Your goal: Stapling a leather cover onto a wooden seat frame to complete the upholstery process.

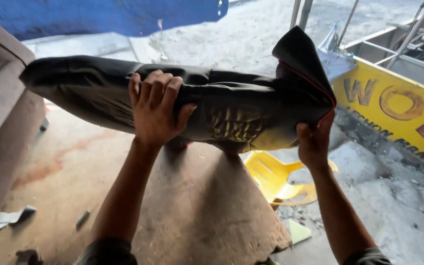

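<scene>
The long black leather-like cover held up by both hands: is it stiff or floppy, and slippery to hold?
The long black leather-like cover is probably pliable: it creases under the left hand. The flap above the right hand folds over. Its sheen suggests some slipperiness.

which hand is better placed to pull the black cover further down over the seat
Probably the right hand: it pinches the loose red-piped edge of the black cover. The left hand spreads its fingers over the middle, steadying it.

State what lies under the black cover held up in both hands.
Below the black cover show a brown board and a yellow plastic chair. The cover hides part of each; its inside cannot be seen.
</scene>
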